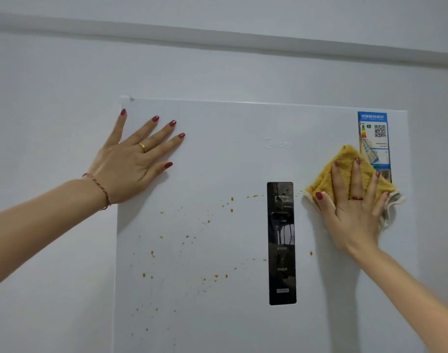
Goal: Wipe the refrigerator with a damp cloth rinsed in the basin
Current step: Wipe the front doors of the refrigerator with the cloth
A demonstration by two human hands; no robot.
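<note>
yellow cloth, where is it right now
In the head view the yellow cloth lies flat on the refrigerator door, upper right, under the right hand, between the black panel and the blue label.

The refrigerator [217, 161] door looks smooth, white and faintly glossy, flecked with orange spatter [231, 199], its black control panel [281, 243] is mirror-glossy, the mustard cloth [345, 159] is fuzzy pile fabric with a pale edge, and the blue label [374, 138] looks like shiny printed paper.
</note>
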